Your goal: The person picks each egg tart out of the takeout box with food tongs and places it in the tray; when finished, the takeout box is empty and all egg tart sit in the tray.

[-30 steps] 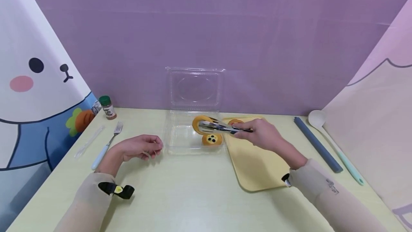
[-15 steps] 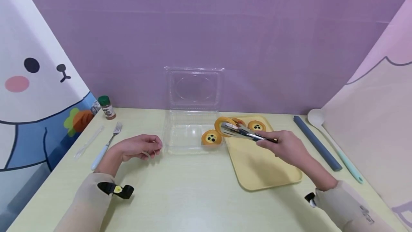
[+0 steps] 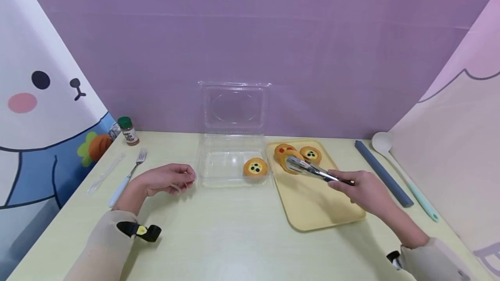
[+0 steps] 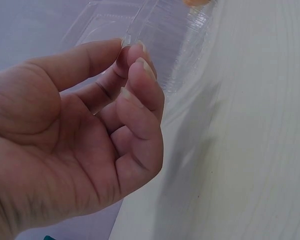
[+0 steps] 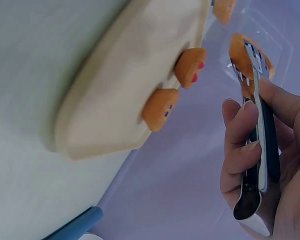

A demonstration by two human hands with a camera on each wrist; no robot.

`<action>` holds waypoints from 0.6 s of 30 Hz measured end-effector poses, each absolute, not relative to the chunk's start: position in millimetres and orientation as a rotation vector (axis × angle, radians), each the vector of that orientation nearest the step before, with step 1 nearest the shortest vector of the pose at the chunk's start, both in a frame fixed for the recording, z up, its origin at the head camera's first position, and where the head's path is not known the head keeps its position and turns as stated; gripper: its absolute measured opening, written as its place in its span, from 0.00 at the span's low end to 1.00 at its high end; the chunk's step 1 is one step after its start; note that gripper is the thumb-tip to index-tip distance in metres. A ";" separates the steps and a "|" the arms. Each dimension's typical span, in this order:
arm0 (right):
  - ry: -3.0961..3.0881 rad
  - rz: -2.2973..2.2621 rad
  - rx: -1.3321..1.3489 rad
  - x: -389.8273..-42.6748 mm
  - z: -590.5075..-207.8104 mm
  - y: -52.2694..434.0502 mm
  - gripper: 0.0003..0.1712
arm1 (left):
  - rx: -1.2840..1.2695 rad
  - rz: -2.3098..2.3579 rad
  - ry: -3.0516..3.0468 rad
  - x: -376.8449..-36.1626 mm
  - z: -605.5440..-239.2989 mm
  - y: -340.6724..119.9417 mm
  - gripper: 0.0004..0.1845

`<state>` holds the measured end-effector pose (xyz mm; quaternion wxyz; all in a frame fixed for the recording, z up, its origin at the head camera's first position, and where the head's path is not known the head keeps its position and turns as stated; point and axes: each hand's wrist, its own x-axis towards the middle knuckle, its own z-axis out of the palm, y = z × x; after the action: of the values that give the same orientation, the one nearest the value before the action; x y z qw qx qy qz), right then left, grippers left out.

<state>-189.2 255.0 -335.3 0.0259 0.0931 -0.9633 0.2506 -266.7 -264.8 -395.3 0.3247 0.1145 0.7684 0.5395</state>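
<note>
My left hand [image 3: 166, 179] pinches the near-left edge of a clear plastic clamshell container [image 3: 218, 181] between thumb and fingertips, its lid standing up at the back. A round egg tart [image 3: 255, 167] with dark dots sits in the container's right part. In my right hand [image 3: 361, 190] is a pair of metal tongs [image 5: 262, 150], fingers wrapped round its handle. The tongs' tips clasp another tart [image 5: 240, 52], raised over the yellow tray [image 3: 320, 211]. On that tray lie a red-dotted tart [image 3: 282, 148], partly hidden by the held one, and a dark-dotted tart [image 3: 311, 154].
A blue-grey bar [image 3: 384, 174] and a long spoon [image 3: 406, 181] with a mint handle lie right of the tray. To the left are a fork [image 3: 126, 181], a clear plastic utensil [image 3: 105, 173] and a green-capped jar [image 3: 128, 131]. A purple backdrop [image 3: 332, 55] rises behind the table.
My right hand has carried the tongs and the clasped tart rightward from above the container to above the tray. The left hand has stayed at the container's edge.
</note>
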 end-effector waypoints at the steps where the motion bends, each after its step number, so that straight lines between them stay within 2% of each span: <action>1: -2.989 0.775 0.272 -188.6 -337.0 255.9 0.25 | 0.296 1.416 2.015 -266.7 -395.5 -264.6 0.15; 18: -3.103 0.767 0.201 -186.9 -356.6 263.6 0.27 | 0.311 1.426 2.006 -266.0 -393.2 -264.5 0.14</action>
<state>-186.9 263.6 -356.6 -0.0306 0.0629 -0.9684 0.2393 -266.0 -264.5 -393.2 0.3245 0.1184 0.7648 0.5439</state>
